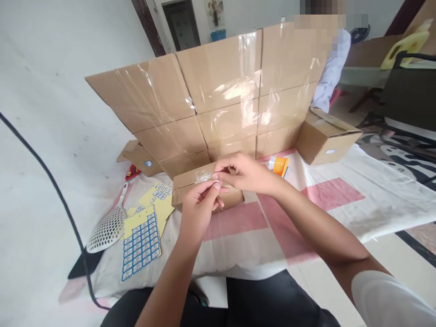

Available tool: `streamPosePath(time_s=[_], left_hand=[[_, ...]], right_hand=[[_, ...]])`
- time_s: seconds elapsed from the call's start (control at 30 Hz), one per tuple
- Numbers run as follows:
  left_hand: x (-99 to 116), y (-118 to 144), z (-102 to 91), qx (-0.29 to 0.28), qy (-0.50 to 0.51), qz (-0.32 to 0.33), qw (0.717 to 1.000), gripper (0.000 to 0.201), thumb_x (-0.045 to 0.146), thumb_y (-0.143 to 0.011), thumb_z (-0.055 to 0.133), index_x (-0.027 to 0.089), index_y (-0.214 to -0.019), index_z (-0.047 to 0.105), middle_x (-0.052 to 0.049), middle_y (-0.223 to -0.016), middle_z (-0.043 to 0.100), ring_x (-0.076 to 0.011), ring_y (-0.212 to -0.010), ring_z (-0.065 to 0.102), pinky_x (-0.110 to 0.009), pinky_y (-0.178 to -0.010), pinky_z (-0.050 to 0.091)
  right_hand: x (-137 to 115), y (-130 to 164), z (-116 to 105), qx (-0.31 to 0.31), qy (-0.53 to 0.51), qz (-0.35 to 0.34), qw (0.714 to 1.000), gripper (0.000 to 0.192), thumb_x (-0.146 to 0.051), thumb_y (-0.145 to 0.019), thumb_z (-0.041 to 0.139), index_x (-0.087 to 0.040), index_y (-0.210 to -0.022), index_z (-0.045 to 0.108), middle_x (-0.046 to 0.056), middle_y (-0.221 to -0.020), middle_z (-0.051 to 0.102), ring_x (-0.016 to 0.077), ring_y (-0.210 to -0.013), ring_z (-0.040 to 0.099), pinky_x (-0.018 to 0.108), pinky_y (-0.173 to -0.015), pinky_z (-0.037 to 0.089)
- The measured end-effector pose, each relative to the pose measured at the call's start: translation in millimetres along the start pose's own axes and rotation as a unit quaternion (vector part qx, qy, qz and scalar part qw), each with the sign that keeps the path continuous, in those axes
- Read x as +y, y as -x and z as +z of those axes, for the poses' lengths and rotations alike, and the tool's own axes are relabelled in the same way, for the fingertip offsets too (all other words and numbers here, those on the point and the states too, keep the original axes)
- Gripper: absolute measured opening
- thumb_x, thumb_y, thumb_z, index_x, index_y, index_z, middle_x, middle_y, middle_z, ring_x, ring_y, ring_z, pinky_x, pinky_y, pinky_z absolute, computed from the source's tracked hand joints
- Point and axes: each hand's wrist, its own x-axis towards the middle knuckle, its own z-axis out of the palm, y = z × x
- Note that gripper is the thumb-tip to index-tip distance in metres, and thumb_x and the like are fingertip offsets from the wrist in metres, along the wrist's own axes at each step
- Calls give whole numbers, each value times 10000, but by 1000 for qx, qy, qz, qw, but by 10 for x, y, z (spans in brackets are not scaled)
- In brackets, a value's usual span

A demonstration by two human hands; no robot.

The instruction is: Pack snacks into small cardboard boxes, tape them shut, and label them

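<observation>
My left hand [200, 200] and my right hand [243, 172] meet above a closed cardboard box [185, 182] on the table. Thumb and fingers of each are pinched together at one spot. A tiny whitish bit shows between the fingertips, too small to name. The box has clear tape along its top, and my hands hide part of it. To the left lies a sheet of blue-edged stickers [141, 245], with its upper rows partly bare yellow backing. Behind it are more yellow sticker sheets [165, 206], overlapping.
A tall taped cardboard wall [225, 91] stands behind the box. Another box [327, 141] with a small label sits at right, and one [146, 159] at left. A white perforated skimmer [109, 227] and an orange item [280, 166] lie on the cloth. A person's sleeve [329, 77] shows behind.
</observation>
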Motion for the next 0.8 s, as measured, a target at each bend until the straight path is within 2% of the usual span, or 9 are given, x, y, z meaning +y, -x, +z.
streamPosePath(time_s=[0.2, 0.3, 0.4, 0.47, 0.53, 0.63, 0.7, 0.8], left_hand=[[179, -70, -338, 28, 66, -35, 997, 222, 370, -821, 799, 159, -887, 780, -76, -815, 770, -57, -529, 533, -180, -494, 376], [196, -102, -484, 43, 97, -47, 993, 224, 368, -789, 834, 169, -882, 792, -50, -767, 751, -39, -510, 512, -162, -478, 360], [179, -152, -576, 36, 108, -62, 992, 223, 367, -787, 840, 173, -888, 798, -43, -762, 748, -39, -509, 535, -155, -466, 368], [161, -188, -605, 12, 94, -76, 993, 235, 353, -805, 824, 180, -962, 800, -63, -812, 768, -88, -589, 634, -165, -477, 412], [143, -215, -611, -9, 66, -88, 994, 287, 327, -817, 808, 184, -1066, 786, -90, -877, 786, -172, -741, 729, -185, -487, 455], [125, -226, -591, -13, 32, -92, 995, 414, 318, -832, 783, 174, -1216, 730, -119, -969, 798, -260, -913, 769, -203, -479, 483], [128, -215, -571, -29, 24, -108, 993, 584, 327, -844, 768, 185, -1391, 620, -115, -988, 803, -255, -844, 781, -219, -477, 499], [145, -189, -544, -69, 33, -138, 987, 802, 329, -843, 759, 198, -1556, 417, -85, -919, 809, -193, -602, 737, -247, -477, 519]], right_hand=[[-36, -451, 193, -43, -11, 15, 999, 202, -159, -887, 581, -162, -689, 620, -47, -610, 537, 89, -587, 443, 258, -540, 284], [-31, -603, 324, -55, -29, 20, 998, 212, -180, -899, 571, -168, -694, 623, -46, -608, 538, 92, -591, 445, 265, -537, 277], [6, -675, 361, -56, -27, 29, 998, 200, -168, -890, 568, -170, -698, 626, -42, -619, 547, 96, -599, 449, 272, -544, 277], [33, -691, 325, -59, -25, 34, 997, 201, -155, -888, 568, -169, -697, 629, -42, -619, 543, 96, -595, 444, 274, -548, 279], [52, -699, 274, -70, -29, 41, 996, 218, -143, -896, 568, -165, -688, 631, -44, -607, 529, 94, -585, 435, 274, -550, 280], [83, -723, 250, -83, -35, 52, 995, 242, -131, -905, 571, -161, -671, 630, -42, -601, 528, 92, -576, 428, 277, -552, 275], [131, -761, 280, -61, -35, 56, 996, 245, -140, -911, 581, -161, -670, 623, -35, -615, 544, 97, -589, 439, 277, -561, 289], [259, -832, 312, 20, -18, 73, 997, 245, -163, -929, 587, -167, -684, 603, -21, -631, 562, 111, -617, 455, 281, -591, 326]])
